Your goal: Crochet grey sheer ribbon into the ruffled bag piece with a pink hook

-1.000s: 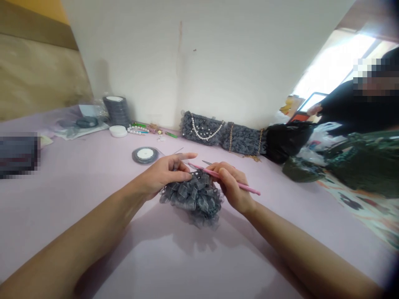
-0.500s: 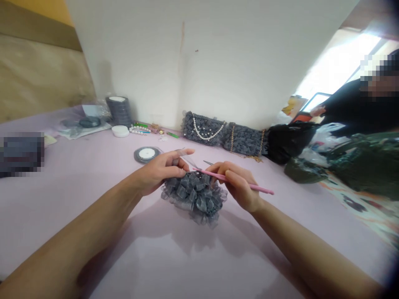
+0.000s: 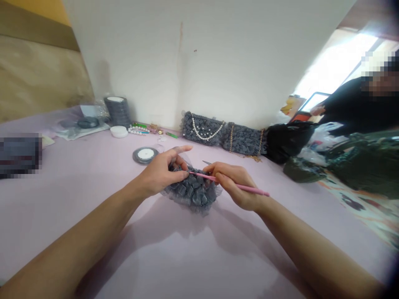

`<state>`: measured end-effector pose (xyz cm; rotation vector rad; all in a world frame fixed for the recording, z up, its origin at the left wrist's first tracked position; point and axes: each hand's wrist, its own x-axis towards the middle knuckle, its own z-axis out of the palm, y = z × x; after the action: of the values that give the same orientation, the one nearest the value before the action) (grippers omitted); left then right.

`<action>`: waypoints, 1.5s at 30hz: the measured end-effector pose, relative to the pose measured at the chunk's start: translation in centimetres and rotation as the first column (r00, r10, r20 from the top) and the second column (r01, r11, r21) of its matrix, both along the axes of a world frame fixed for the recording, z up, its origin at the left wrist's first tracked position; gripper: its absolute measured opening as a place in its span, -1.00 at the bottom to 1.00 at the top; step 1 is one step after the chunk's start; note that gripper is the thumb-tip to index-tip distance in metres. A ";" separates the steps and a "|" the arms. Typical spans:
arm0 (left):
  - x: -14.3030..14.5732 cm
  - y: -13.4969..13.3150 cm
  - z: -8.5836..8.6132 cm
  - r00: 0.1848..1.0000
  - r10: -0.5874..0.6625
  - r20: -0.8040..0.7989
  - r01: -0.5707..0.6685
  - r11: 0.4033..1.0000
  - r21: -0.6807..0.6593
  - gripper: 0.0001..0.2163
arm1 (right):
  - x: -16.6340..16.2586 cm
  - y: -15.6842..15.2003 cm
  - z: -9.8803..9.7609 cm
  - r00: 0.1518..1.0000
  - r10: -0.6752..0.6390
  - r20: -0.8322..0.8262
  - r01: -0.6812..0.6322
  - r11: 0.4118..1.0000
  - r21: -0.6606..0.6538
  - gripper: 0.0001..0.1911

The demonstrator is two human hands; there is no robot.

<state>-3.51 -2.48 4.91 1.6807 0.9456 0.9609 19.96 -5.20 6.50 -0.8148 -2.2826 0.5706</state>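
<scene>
The left hand [image 3: 162, 176] pinches the grey ruffled piece [image 3: 193, 191], forefinger stretched out. The right hand [image 3: 235, 185] grips a pink hook [image 3: 230, 185], tip seemingly in the ruffles.

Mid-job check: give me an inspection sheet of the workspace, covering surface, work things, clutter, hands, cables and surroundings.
Surface: lilac tabletop, smooth.
Job's things: grey ruffled piece lies on the tabletop between the hands; pink crochet hook points into its top edge.
Clutter: flat ribbon spool beyond the left hand; spool stack, white tub and pearl beads near the wall; pearl-strap grey bag, gold-chain grey bag and black bag further right.
Grippers: left hand pinches the grey ruffled piece, forefinger extended; right hand grips the pink crochet hook.
Cables: nothing seen.
Surroundings: white wall; another person in dark clothes, far right.
</scene>
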 end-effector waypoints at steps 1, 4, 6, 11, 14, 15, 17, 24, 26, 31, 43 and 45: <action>0.1 -0.1 0.0 0.999 0.031 -0.038 -0.029 0.999 0.039 -0.32 | -0.1 0.0 -0.1 1.000 -0.013 0.009 0.013 0.999 0.036 -0.70; 0.6 -0.5 0.0 0.984 0.135 -0.116 -0.115 0.979 0.166 -0.41 | -0.6 -0.3 -0.5 0.997 -0.060 0.048 0.051 0.985 0.165 -0.74; 1.1 -0.8 -0.3 0.972 0.201 -0.121 -0.171 0.960 0.223 -0.44 | -1.1 -0.4 -1.1 0.992 -0.101 0.072 0.080 0.964 0.253 -0.76; 2.9 -1.3 -1.4 0.959 0.249 0.133 -0.246 0.969 -0.037 -0.41 | -2.5 -0.2 -3.6 0.953 -0.269 0.139 0.170 0.854 0.491 -0.78; 3.5 -1.4 -1.7 0.887 0.236 0.396 -0.054 0.906 -0.419 -0.41 | -2.4 0.5 -5.0 0.939 -0.314 0.139 0.187 0.808 0.558 -0.78; 3.5 -1.4 -1.7 0.868 0.229 0.441 0.028 0.863 -0.504 -0.42 | -2.2 0.8 -5.3 0.946 -0.303 0.118 0.187 0.803 0.566 -0.79; 3.0 -1.2 -1.5 0.867 0.186 0.462 0.148 0.790 -0.595 -0.44 | -1.6 1.2 -5.5 0.968 -0.238 0.076 0.153 0.807 0.570 -0.82; 0.3 0.1 -0.6 0.939 0.017 0.344 0.206 0.773 -0.599 -0.38 | -0.4 1.0 -2.9 0.997 0.056 0.044 -0.068 0.941 0.332 -0.83; -0.1 0.4 -0.5 0.947 -0.001 0.322 0.193 0.804 -0.563 -0.40 | -0.4 0.7 -2.1 0.997 0.067 0.040 -0.074 0.971 0.229 -0.78; -0.8 0.8 -0.3 0.948 -0.042 0.316 0.217 0.813 -0.541 -0.48 | -0.1 0.4 -1.4 0.999 0.043 0.003 -0.042 0.998 -0.052 -0.69; 0.9 -0.2 -0.9 0.907 -0.093 0.410 0.336 0.748 -0.572 -0.57 | -1.8 -0.2 -2.4 0.954 -0.255 -0.160 0.227 0.958 -0.177 -0.64; 1.2 -0.3 -1.1 0.899 -0.105 0.425 0.351 0.754 -0.555 -0.59 | -2.2 -0.3 -2.8 0.931 -0.338 -0.139 0.318 0.937 -0.147 -0.64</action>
<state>-2.27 -2.79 3.80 0.9709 0.6680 0.6555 17.73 -5.55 3.72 -1.1402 -1.9227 0.6009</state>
